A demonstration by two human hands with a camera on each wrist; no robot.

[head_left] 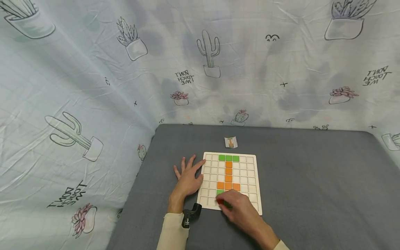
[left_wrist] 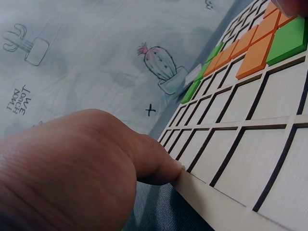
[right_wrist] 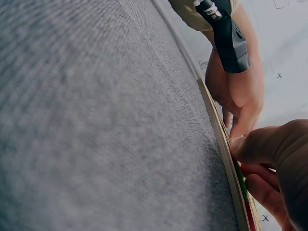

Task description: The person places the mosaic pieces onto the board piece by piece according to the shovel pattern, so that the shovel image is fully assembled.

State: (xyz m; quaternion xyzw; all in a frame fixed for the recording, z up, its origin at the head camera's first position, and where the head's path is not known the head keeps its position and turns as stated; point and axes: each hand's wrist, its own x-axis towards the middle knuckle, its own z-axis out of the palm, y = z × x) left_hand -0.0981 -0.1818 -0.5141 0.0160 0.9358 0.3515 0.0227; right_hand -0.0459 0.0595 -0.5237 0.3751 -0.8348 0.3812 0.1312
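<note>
A pale wooden grid board (head_left: 208,178) lies on the grey surface. My left hand (head_left: 187,182) is at its left edge, fingers spread; in the left wrist view the thumb (left_wrist: 161,166) presses the rim. Over the board's near rows, my right hand (head_left: 242,208) has curled fingers and pinches a red square tile (head_left: 220,201). Beside it a green tile (right_wrist: 242,186) and another red tile (right_wrist: 249,214) show along the near edge in the right wrist view. Orange tiles (head_left: 228,171) form a column and a short row, with green tiles (head_left: 229,158) at the far end.
A small picture card (head_left: 231,142) with a grid pattern lies beyond the board's far edge. The grey cloth (head_left: 306,180) extends right of the board. A cloth backdrop printed with cacti (head_left: 209,52) rises behind and at left. A black wrist device (head_left: 191,214) sits on the left wrist.
</note>
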